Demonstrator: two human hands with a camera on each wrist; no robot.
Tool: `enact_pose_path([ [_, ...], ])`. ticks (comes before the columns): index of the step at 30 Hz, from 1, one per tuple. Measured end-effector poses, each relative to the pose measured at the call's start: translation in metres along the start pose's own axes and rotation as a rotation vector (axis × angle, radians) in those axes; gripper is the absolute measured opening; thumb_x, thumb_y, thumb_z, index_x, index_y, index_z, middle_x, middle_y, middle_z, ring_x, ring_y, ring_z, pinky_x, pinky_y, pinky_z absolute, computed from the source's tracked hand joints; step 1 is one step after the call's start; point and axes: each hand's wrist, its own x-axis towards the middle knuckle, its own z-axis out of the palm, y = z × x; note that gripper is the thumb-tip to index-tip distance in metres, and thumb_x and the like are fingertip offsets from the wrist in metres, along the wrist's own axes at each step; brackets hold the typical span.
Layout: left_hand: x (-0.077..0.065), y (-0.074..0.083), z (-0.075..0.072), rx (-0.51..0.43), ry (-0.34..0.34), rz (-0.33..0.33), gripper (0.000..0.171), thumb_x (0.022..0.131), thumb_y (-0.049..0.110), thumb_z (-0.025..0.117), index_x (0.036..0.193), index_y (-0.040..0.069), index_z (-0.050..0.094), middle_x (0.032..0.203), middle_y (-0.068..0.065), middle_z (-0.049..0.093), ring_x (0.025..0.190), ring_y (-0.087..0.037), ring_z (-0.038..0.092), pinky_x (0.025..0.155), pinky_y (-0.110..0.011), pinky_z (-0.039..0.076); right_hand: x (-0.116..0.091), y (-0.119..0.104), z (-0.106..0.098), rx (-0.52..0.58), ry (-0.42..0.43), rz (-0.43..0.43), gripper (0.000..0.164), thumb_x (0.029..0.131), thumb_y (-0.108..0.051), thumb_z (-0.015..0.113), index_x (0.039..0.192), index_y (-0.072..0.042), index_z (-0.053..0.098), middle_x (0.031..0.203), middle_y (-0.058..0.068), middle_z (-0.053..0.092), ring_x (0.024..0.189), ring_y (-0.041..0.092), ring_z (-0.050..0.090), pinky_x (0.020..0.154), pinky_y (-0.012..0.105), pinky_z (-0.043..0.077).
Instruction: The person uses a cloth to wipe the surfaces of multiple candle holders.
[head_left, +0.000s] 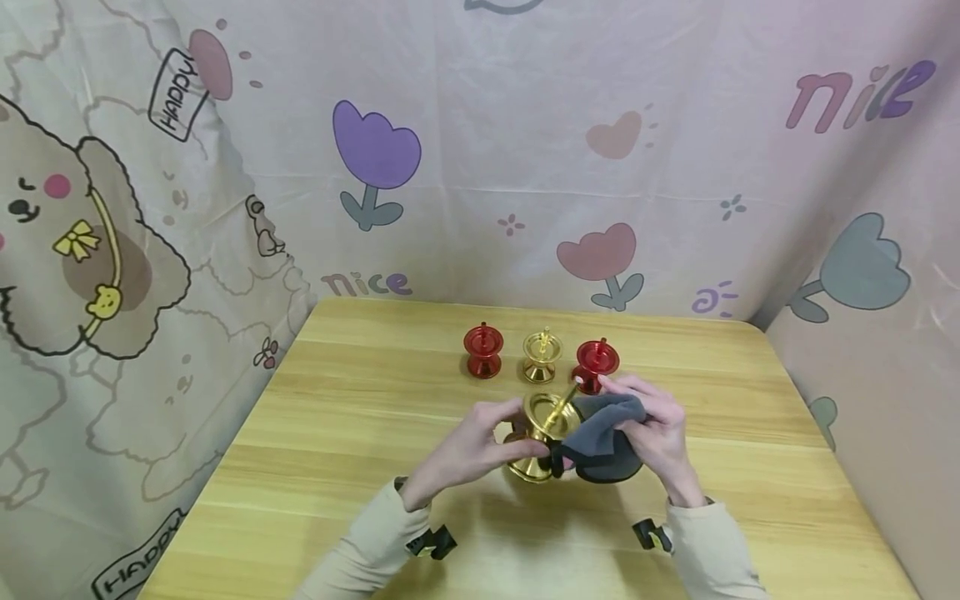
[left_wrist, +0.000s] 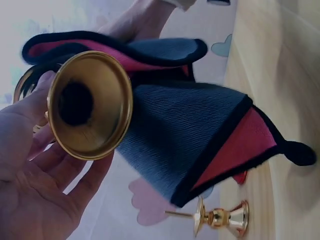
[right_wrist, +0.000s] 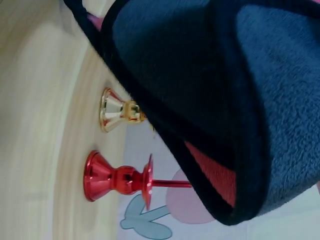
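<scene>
My left hand (head_left: pixel 472 442) grips a gold candle holder (head_left: pixel 538 419) around its stem, held tilted with its spike leaning to the upper right. From the left wrist view, its flared hollow base (left_wrist: pixel 111 102) faces the camera. My right hand (head_left: pixel 662 429) holds a folded blue-grey cloth (head_left: pixel 611 421) with black edging and a pink underside, pressed against the right side of the gold holder. In the right wrist view the cloth (right_wrist: pixel 280 85) covers most of the upper right, hiding nearly all of my right hand.
Behind my hands stand a red candle holder (head_left: pixel 483 354), a smaller gold one (head_left: pixel 540 358) and another red one (head_left: pixel 597 358), in a row on the wooden table (head_left: pixel 360 417). A printed curtain (head_left: pixel 480 125) hangs behind the table's back edge.
</scene>
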Motion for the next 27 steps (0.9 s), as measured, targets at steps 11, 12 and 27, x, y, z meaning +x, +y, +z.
enact_pose_path([
  [11,0.003,0.013,0.015,0.025,0.095,0.014,0.030,0.085,0.012,0.079,0.111,0.006,0.066,0.101,-0.009,0.075,0.088,-0.007,0.070,0.074,-0.024,0.061,0.003,-0.008,0.031,-0.094,0.208,-0.026,0.044,0.090,-0.017,0.073,0.117,0.017,0.066,0.104,0.003,0.069,0.097,0.013,0.063,0.089,0.019,0.051],
  [12,0.003,0.014,0.016,0.029,0.110,0.008,0.030,0.085,0.012,0.079,0.111,0.006,0.066,0.100,-0.009,0.075,0.087,-0.007,0.070,0.073,-0.023,0.061,0.002,-0.008,0.034,-0.096,0.213,-0.008,0.045,0.089,-0.016,0.075,0.117,0.018,0.065,0.105,0.003,0.070,0.097,0.012,0.064,0.088,0.019,0.051],
  [27,-0.004,0.013,0.028,0.165,0.274,0.173,0.033,0.084,0.004,0.078,0.114,0.000,0.065,0.105,-0.014,0.073,0.088,-0.017,0.071,0.075,-0.013,0.058,0.003,-0.032,0.039,-0.070,0.157,0.213,0.030,0.071,0.003,0.087,0.097,0.006,0.072,0.106,0.003,0.076,0.112,0.022,0.060,0.104,0.027,0.046],
])
